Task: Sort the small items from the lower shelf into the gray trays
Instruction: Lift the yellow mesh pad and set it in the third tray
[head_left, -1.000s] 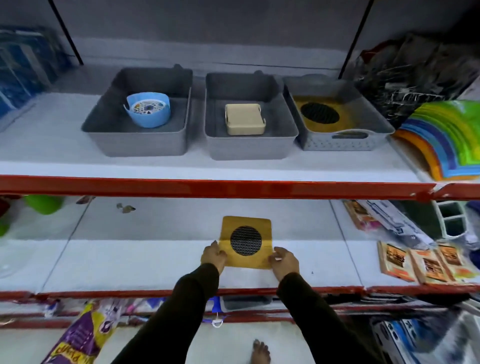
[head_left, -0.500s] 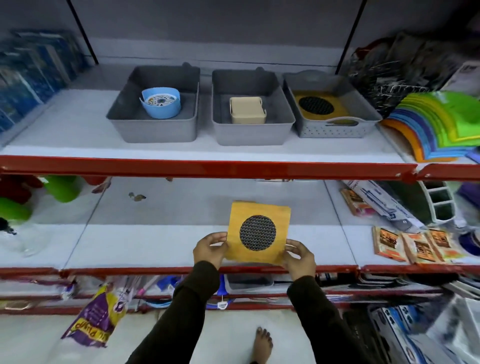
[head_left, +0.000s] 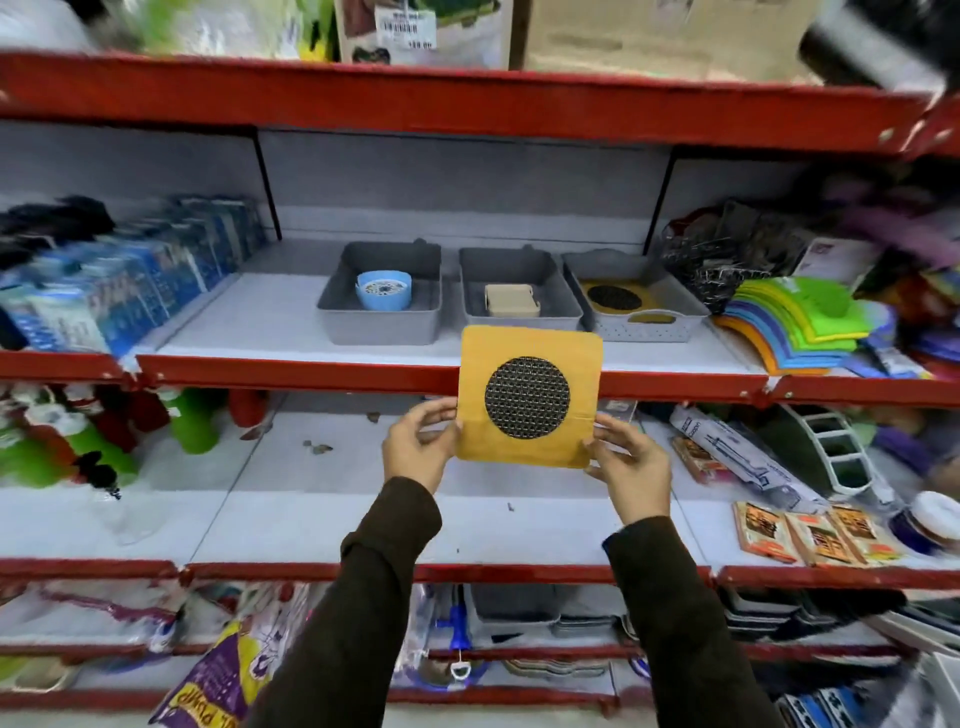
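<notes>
Held item: your yellow square mat (head_left: 530, 397) with its round black mesh centre is up in the air, face toward you, in front of the red shelf edge (head_left: 291, 375), clear of the lower shelf (head_left: 311, 514).
Left hand: your left hand (head_left: 415, 451) pinches the mat's left edge near its lower corner, thumb on the front.
Right hand: your right hand (head_left: 628, 470) grips the mat's lower right corner, fingers curled round the edge.
Left tray: the left gray tray (head_left: 382, 296) sits at about 11 o'clock from the mat and holds a round blue piece (head_left: 383, 291).
Middle tray: the middle gray tray (head_left: 519, 291) is at 12 o'clock, just behind the mat's top edge, with a beige square box (head_left: 511, 300) inside.
Right tray: the right gray tray (head_left: 636, 304), at 1 o'clock, holds another yellow mat (head_left: 618, 299) of what looks like the same kind; blur makes it hard to be sure.
Lower shelf: sachets (head_left: 815, 535) lie at 4 o'clock from your hands, green toys (head_left: 195, 421) at 9 o'clock.
</notes>
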